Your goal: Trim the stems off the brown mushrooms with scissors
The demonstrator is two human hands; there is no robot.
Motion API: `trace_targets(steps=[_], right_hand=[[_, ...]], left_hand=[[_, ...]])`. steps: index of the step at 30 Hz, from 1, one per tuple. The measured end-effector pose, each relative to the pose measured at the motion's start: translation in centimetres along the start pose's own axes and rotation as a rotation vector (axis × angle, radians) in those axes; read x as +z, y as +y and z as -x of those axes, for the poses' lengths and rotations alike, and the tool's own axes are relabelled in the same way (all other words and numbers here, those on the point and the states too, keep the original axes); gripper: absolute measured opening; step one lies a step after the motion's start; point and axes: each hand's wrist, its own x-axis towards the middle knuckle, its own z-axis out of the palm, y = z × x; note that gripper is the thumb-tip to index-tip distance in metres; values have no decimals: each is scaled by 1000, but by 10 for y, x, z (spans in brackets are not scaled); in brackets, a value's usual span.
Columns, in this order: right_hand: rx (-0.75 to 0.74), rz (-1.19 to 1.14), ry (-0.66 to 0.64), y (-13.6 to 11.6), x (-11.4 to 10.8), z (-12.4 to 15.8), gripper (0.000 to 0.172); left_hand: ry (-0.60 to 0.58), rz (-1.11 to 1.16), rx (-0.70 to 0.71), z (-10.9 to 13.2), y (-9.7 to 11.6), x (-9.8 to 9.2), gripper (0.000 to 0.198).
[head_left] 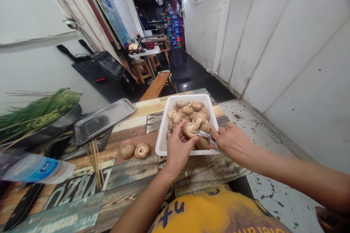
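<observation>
Okay, plump tan-and-cream mushroom (188, 130) — left hand (179, 145) has fingers curled round it, right hand (232, 142) has fingers wrapped round scissors (205, 134) — patchwork-plank table (131, 178), white wall (300, 54) right.

White wall (295, 40), glossy dark floor (191, 67)

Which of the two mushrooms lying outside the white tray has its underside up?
The mushroom nearer the tray: its pale underside shows, while the mushroom farther from it shows only its brown cap.

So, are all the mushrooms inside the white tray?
No, two mushrooms lie on the table, outside the white tray.
</observation>
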Motion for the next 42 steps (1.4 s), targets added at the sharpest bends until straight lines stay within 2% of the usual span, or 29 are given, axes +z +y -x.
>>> trace_targets(steps=[6, 10, 12, 15, 18, 21, 24, 28, 33, 36, 42], right_hand=[[-117, -10, -71, 4, 3, -1, 25], [-53, -38, -121, 7, -1, -1, 23], [-27, -61, -137, 13, -8, 3, 21], [-62, -117, -30, 31, -19, 13, 29], [-75, -122, 187, 51, -26, 18, 32], [-79, 16, 366, 61, -30, 14, 35], [-148, 173, 459, 59, -33, 7, 32], [-244, 296, 518, 51, -34, 2, 25], [-344, 307, 608, 48, -33, -1, 25], [-359, 305, 597, 45, -32, -2, 26], [-314, 300, 474, 35, -35, -1, 28]], left_hand=[[-3, -12, -36, 1, 4, -1, 72], [-107, -2, -133, -6, 1, -11, 78], [-137, 0, -136, -9, 3, -20, 79], [-170, -42, -119, -11, 12, -36, 78], [-331, -98, -163, -12, 25, -51, 71], [-460, -91, -221, -13, 32, -59, 70], [-511, -65, -239, -15, 32, -62, 60], [-530, -19, -249, -17, 29, -61, 52], [-569, 34, -248, -16, 27, -58, 53], [-557, -16, -186, -14, 30, -56, 49], [-468, -183, -117, -9, 35, -51, 46]])
